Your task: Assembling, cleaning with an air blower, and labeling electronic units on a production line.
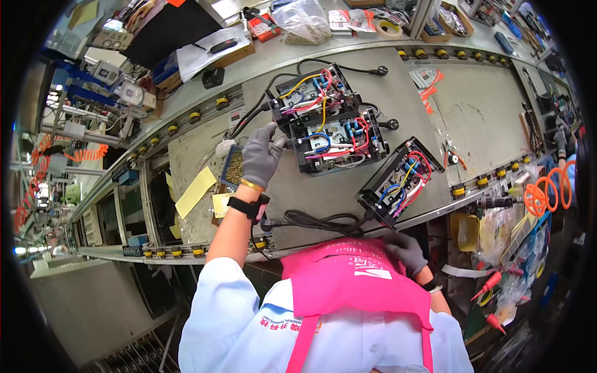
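Note:
My left hand (260,154), in a grey glove, is at the left end of the middle black open-topped electrical unit (339,143). Its thumb stands apart from the fingers, and I see nothing held. Behind that unit is a similar unit (314,93), with colored wires inside and a black cable running off its left end. A third unit (398,183) lies tilted near the front right, with its coiled black power cord (323,221) to its left. My right hand (407,253), also gloved, is low by the bench's front edge, beside my pink apron (348,273). Its fingers are partly hidden.
A blue bin of small brass-colored screws (234,166) and a yellow paper sheet (195,194) lie left of the units. Power plugs (390,124) rest to their right. Rollers (458,190) line the bench edges. Red-handled pliers (453,160) lie to the right, near an orange coiled hose (547,193).

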`<action>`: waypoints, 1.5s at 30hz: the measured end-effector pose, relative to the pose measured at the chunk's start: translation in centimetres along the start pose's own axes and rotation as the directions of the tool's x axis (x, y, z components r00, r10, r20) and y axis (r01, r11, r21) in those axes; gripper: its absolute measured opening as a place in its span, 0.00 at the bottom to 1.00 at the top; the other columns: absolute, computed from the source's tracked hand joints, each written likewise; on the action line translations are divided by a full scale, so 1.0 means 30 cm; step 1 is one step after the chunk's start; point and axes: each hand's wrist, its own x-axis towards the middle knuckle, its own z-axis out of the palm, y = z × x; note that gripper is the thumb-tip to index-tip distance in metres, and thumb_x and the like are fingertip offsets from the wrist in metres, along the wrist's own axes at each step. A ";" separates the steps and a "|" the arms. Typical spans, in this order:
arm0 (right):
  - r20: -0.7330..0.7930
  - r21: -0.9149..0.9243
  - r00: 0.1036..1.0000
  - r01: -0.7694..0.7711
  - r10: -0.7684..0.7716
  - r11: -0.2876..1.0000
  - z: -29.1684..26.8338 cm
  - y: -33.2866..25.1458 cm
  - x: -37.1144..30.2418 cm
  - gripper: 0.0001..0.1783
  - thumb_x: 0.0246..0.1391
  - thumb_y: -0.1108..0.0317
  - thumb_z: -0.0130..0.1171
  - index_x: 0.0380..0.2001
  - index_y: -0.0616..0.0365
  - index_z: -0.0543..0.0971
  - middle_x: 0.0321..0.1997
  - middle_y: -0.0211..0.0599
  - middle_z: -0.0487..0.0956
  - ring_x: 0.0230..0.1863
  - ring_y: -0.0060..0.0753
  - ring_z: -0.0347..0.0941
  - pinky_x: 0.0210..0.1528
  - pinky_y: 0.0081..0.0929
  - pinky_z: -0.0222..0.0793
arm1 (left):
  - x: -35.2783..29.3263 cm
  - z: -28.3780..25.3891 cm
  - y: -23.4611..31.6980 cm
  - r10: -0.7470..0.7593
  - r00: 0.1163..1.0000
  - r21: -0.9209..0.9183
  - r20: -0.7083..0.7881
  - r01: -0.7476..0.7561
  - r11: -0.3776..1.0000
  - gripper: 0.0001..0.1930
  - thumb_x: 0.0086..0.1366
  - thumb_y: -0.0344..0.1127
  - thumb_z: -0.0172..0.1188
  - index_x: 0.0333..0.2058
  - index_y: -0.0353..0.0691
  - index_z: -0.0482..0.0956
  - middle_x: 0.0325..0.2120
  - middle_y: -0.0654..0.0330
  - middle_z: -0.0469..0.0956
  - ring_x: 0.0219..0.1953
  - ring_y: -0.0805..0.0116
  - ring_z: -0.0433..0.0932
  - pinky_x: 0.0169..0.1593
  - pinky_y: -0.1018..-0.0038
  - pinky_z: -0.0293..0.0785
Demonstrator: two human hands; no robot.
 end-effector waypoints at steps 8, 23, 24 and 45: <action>0.087 0.086 0.989 0.114 -0.121 0.990 0.204 -0.244 0.045 0.31 0.53 0.58 0.59 0.57 0.62 0.66 0.53 0.43 0.73 0.54 0.36 0.70 0.57 0.32 0.64 | 0.033 0.086 -0.069 0.134 0.990 0.202 -0.042 -0.123 0.972 0.29 0.59 0.45 0.62 0.55 0.37 0.65 0.41 0.49 0.73 0.46 0.49 0.73 0.49 0.62 0.69; -0.181 0.379 0.982 0.119 -0.052 0.918 0.268 -0.220 0.080 0.23 0.62 0.59 0.50 0.55 0.62 0.68 0.30 0.31 0.76 0.33 0.22 0.72 0.39 0.21 0.68 | -0.077 0.141 -0.001 -0.299 0.954 0.075 0.006 0.298 0.952 0.24 0.65 0.52 0.53 0.49 0.40 0.65 0.27 0.44 0.79 0.31 0.39 0.77 0.31 0.52 0.70; -0.227 0.391 0.973 0.126 -0.037 0.912 0.265 -0.212 0.075 0.21 0.63 0.59 0.50 0.52 0.62 0.70 0.27 0.30 0.75 0.29 0.21 0.70 0.35 0.20 0.67 | -0.075 0.133 -0.006 -0.325 0.936 0.067 0.139 0.318 0.946 0.18 0.67 0.50 0.50 0.45 0.41 0.71 0.28 0.42 0.78 0.35 0.39 0.77 0.37 0.52 0.71; -0.442 0.364 0.897 0.180 0.000 0.914 -0.002 -0.083 0.001 0.08 0.53 0.72 0.59 0.36 0.62 0.77 0.21 0.27 0.74 0.16 0.13 0.63 0.17 0.15 0.55 | -0.342 0.027 0.420 0.102 0.219 -0.178 0.970 0.361 0.915 0.28 0.66 0.55 0.49 0.47 0.33 0.75 0.38 0.39 0.77 0.41 0.51 0.77 0.48 0.63 0.70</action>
